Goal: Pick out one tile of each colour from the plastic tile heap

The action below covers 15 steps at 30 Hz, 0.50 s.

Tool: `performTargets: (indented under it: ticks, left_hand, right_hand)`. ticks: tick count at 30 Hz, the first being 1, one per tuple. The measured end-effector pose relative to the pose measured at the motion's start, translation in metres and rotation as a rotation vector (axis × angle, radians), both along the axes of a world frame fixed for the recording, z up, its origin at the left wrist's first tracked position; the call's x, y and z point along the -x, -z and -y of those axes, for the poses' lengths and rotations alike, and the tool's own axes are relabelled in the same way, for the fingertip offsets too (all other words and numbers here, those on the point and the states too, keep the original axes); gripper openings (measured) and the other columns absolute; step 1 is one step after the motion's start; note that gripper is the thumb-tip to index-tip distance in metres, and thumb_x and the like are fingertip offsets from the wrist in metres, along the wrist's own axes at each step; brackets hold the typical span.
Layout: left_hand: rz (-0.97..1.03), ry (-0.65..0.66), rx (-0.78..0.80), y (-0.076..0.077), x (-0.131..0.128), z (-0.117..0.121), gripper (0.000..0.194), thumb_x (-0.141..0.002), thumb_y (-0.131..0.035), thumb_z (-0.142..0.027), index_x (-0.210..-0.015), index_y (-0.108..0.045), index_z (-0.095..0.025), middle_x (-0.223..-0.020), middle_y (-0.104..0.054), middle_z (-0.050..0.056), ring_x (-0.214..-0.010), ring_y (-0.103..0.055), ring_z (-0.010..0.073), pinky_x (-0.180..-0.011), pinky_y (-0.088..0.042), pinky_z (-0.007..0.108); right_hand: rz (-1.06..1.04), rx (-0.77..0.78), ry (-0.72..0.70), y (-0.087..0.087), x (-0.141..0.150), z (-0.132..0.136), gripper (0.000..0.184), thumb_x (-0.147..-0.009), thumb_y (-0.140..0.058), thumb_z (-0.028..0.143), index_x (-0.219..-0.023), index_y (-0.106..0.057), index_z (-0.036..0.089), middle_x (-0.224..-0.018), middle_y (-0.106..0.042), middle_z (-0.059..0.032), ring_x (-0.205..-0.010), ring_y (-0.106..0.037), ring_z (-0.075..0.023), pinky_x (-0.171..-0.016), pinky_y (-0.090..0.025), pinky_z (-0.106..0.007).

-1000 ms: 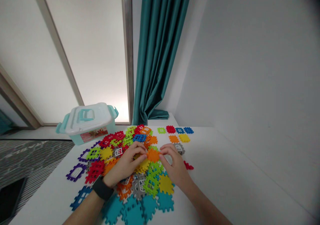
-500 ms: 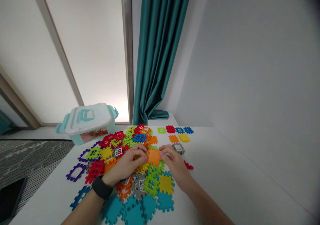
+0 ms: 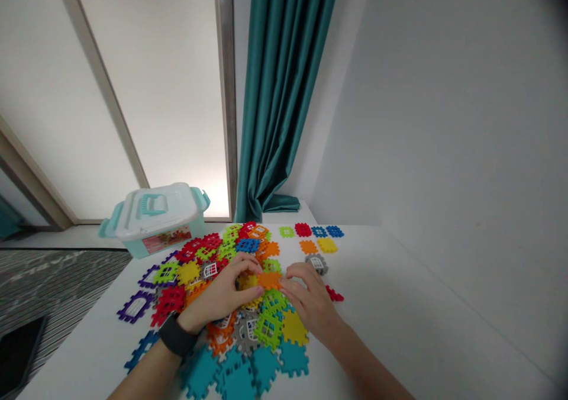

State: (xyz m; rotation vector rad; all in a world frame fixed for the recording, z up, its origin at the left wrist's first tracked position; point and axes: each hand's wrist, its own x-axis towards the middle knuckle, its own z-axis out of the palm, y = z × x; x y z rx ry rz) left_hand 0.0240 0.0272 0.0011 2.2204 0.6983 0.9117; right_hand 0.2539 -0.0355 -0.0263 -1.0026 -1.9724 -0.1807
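Observation:
An orange toothed building tile is held between my two hands, tilted, above the heap of tiles. My left hand, with a black watch on its wrist, has its thumb and fingers at the tile's left edge. At the opposite edge, my right hand pinches it between thumb and fingers. Right below lie a green window tile and a yellow tile. A green tile shows just behind the orange one. Part of a yellow tile is hidden by my left hand.
Several teal tiles lie at the table's near edge. Beyond my right hand sit a grey window tile, a red piece and small rows of coloured tiles. A lidded plastic box stands back left.
The orange tile has tipped from facing me to a flatter angle and sits slightly lower. My right hand's fingers have shifted a little down and left with it.

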Motion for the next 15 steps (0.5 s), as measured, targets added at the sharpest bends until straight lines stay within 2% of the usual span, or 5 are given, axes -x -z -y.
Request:
performTargets:
  ticks: [4, 7, 10, 15]
  left_hand:
    - [-0.050, -0.140, -0.280, 0.0030, 0.0047, -0.0028, 0.031, -0.084, -0.076, -0.033, -0.110, -0.064, -0.022, -0.123, -0.061, 0.010, -0.116, -0.059, 0.0281, -0.100, -0.050, 0.045]
    - [-0.111, -0.190, -0.489, 0.0060, 0.0085, -0.0041, 0.041, -0.082, -0.079, -0.034, -0.119, -0.063, -0.022, -0.126, -0.060, 0.012, -0.117, -0.058, 0.0307, -0.100, -0.049, 0.048]
    - [-0.117, -0.184, -0.573, 0.0079, 0.0093, -0.0036, 0.044, -0.084, -0.078, -0.035, -0.123, -0.061, -0.022, -0.128, -0.060, 0.012, -0.118, -0.058, 0.0299, -0.100, -0.049, 0.046]
    - [-0.143, -0.179, -0.649, 0.0091, 0.0064, -0.0032, 0.045, -0.083, -0.079, -0.033, -0.121, -0.060, -0.020, -0.125, -0.062, 0.013, -0.114, -0.059, 0.0294, -0.098, -0.048, 0.046]
  right_hand:
    - [-0.008, 0.107, -0.027, -0.0024, 0.0009, -0.0022, 0.016, -0.097, -0.054, 0.012, -0.103, -0.061, 0.025, -0.110, -0.065, -0.0085, -0.106, -0.062, -0.0242, -0.091, -0.055, -0.044]
    - [-0.022, 0.204, -0.031, -0.0040, 0.0029, -0.0014, 0.022, -0.092, -0.057, 0.011, -0.109, -0.058, 0.025, -0.126, -0.061, -0.0111, -0.120, -0.058, -0.0267, -0.099, -0.053, -0.048]
    - [-0.030, 0.240, -0.028, -0.0021, 0.0034, -0.0004, 0.031, -0.089, -0.062, 0.014, -0.117, -0.054, 0.024, -0.135, -0.057, -0.0129, -0.126, -0.055, -0.0282, -0.103, -0.052, -0.050]
    - [-0.033, 0.189, -0.018, 0.0033, 0.0032, -0.0013, 0.023, -0.093, -0.059, 0.015, -0.113, -0.055, 0.024, -0.124, -0.062, -0.0117, -0.117, -0.060, -0.0266, -0.098, -0.054, -0.048]
